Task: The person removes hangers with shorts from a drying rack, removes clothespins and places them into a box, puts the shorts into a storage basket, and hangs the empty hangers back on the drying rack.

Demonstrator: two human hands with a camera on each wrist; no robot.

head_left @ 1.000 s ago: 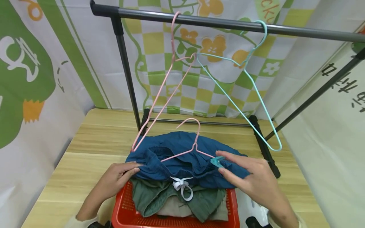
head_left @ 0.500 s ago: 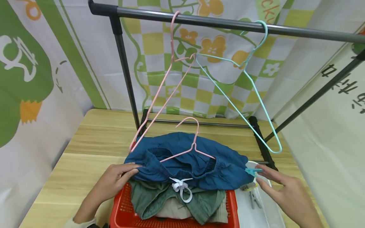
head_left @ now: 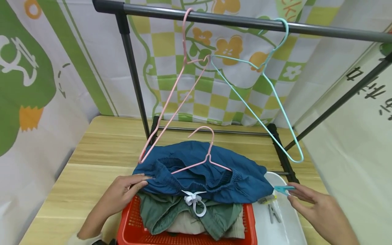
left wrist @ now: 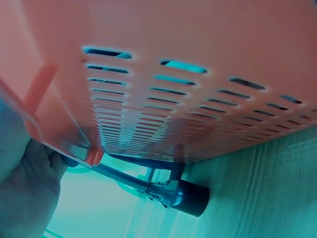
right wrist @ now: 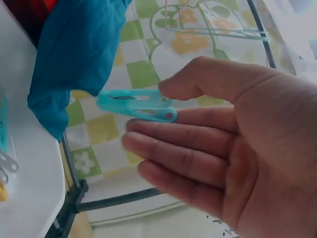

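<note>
Blue shorts (head_left: 242,185) lie on a pink wire hanger (head_left: 206,149) on top of a red laundry basket (head_left: 134,217) filled with green clothes. My left hand (head_left: 139,181) pinches the left end of the shorts' waistband. My right hand (head_left: 291,192) holds a teal clothespin (head_left: 283,189) between thumb and forefinger, just right of the shorts and above a white tray (head_left: 286,224). The right wrist view shows the clothespin (right wrist: 136,105) at my fingertips, with the shorts (right wrist: 74,54) to the left. The left wrist view shows only the basket's slotted wall (left wrist: 198,74).
A dark clothes rack bar (head_left: 232,22) crosses overhead, carrying an empty pink hanger (head_left: 174,88) and a teal hanger (head_left: 269,85). Loose clothespins (head_left: 271,209) lie in the white tray. The rack's feet (head_left: 283,153) stand on the wooden table (head_left: 92,149); printed curtains surround it.
My right hand has carried the teal clothespin from the shorts' right waistband out to the right, over the white tray. The left hand has stayed on the waistband.
</note>
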